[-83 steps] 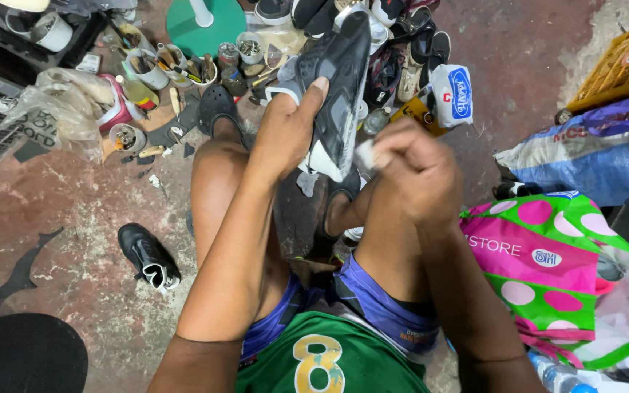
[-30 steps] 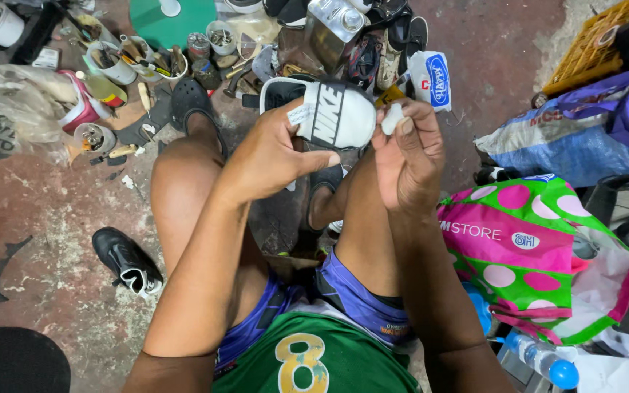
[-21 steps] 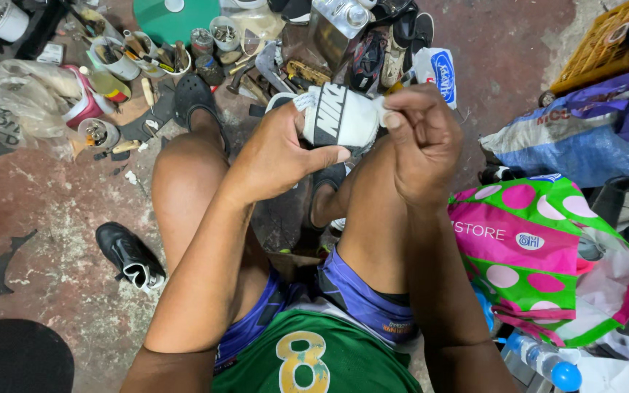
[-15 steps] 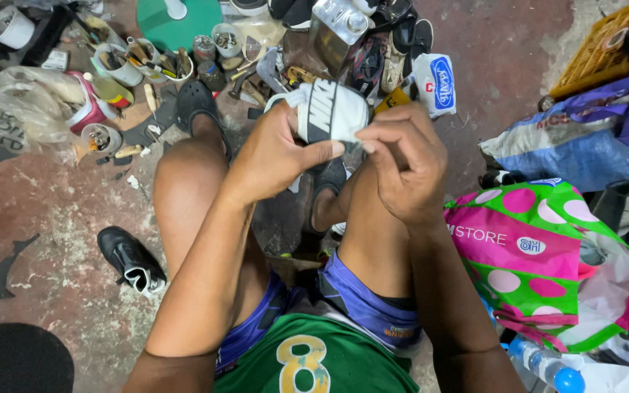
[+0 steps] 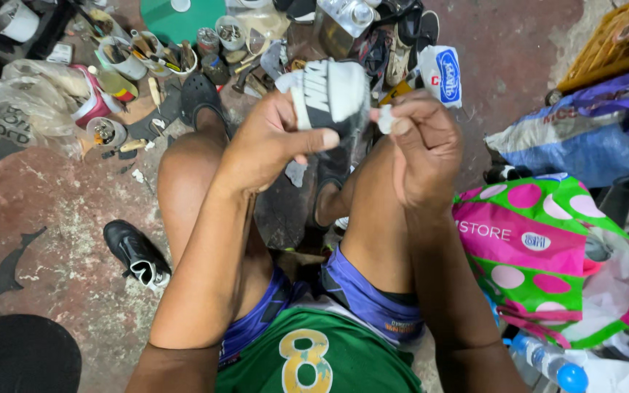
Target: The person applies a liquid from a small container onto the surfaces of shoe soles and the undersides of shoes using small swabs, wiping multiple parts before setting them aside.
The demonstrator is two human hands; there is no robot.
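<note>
While the left hand [image 5: 267,142] is clamping the white-and-black sports shoe [image 5: 329,98] above the knees, the right hand [image 5: 424,142] is pinching a small white wad [image 5: 385,118] against it; loose thumb pressure risks the shoe twisting free.

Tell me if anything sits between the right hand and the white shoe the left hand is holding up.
Nothing visible does. The left hand grips the white shoe above the knees, and the right hand, pinching a small white scrap, is right beside the shoe's edge with only a narrow open gap between them.
</note>
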